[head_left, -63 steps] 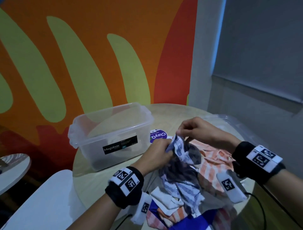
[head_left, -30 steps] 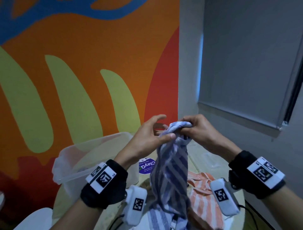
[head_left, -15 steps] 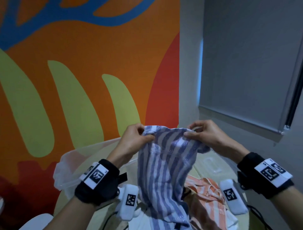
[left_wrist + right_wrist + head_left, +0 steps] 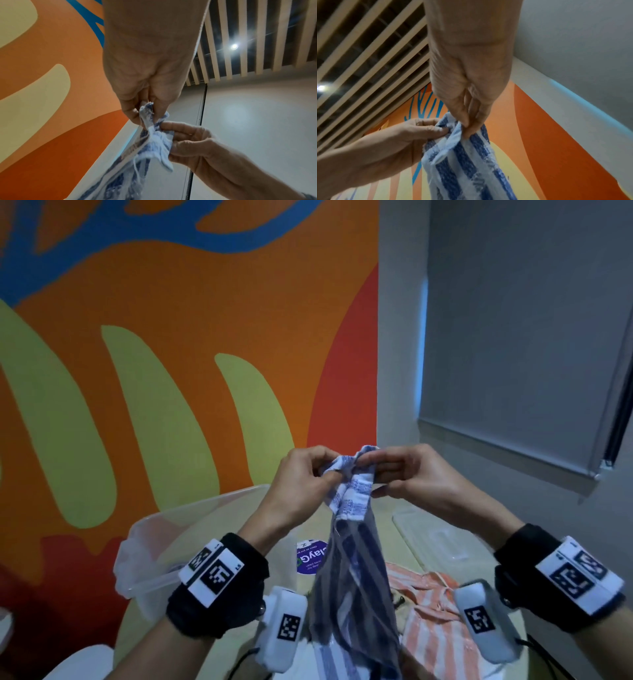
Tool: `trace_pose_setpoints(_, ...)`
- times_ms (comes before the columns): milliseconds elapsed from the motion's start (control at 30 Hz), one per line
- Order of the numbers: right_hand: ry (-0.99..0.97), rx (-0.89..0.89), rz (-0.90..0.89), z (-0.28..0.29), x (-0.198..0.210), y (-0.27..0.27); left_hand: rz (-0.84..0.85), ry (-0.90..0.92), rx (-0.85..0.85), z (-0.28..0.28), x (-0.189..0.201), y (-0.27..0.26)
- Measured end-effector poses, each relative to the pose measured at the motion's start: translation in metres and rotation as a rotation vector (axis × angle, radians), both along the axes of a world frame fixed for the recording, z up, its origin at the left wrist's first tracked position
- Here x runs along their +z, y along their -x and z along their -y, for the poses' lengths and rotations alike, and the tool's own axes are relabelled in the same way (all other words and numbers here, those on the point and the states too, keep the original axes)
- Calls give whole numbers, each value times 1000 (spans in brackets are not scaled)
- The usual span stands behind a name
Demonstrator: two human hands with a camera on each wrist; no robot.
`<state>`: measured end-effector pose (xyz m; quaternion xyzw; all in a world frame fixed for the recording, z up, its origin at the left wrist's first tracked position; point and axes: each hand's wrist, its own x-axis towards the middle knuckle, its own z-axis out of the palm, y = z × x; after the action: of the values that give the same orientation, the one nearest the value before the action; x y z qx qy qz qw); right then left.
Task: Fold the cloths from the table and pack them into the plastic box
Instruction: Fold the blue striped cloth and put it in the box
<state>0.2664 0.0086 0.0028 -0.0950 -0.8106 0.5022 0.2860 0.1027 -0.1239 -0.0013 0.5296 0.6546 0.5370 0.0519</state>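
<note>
The box (image 4: pixel 161 546) stands on the table (image 4: pixel 383 518). Right of the box, both hands (image 4: pixel 305 477) (image 4: pixel 411 474) hold one cloth (image 4: pixel 352 570) above the table. Under that cloth, right of the box, lies another cloth (image 4: pixel 431 621). The lid (image 4: pixel 435 535) lies farther right of the box.

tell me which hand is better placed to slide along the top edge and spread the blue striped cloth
Probably the right hand: the left hand has the plastic box on its side, and both pinch the blue striped cloth.
</note>
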Motion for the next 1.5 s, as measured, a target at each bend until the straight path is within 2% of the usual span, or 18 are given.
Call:
trace_pose_setpoints(100, -345, -171, 2, 1, -1, 2, -60, 16, 16, 1, -2, 1)
trace_pose_setpoints(233, -505, -239, 7, 4, 2, 4, -86, 22, 17, 2, -3, 0)
trace_pose_setpoints(533, -482, -258, -17, 5, 14, 6, 139, 143, -255, 15, 7, -6)
trace_pose_setpoints(600, -444, -199, 3, 1, 20, 0, 123, 141, -222, 16, 9, 1)
trace_pose_setpoints(700, -398, -75, 66, -3, 29, -8, -1, 103, -70, 15, 8, 14)
trace_pose_setpoints(767, -417, -44, 87, -1, 31, -9, -5, 100, -23, 14, 6, 17)
trace_pose_setpoints(967, -512, -106, 28, 8, 30, 8, 105, 113, -169, 11, 5, -4)
trace_pose_setpoints(1133, -549, -218, 1, 10, 30, 16, 375, 68, -311, 13, 12, -12)
trace_pose_setpoints(1167, -560, -227, 0, 11, 29, 17, 388, 74, -331, 14, 13, -12)
trace_pose_setpoints(1200, -573, -233, 0, 11, 28, 18, 343, 93, -332, 15, 15, -12)
trace_pose_setpoints(1333, -641, -268, 31, 6, 31, 16, -24, 116, -220, 19, 20, -5)
trace_pose_setpoints(1500, -670, -245, 103, 1, 36, 11, -94, 82, -212, 27, 32, 1)
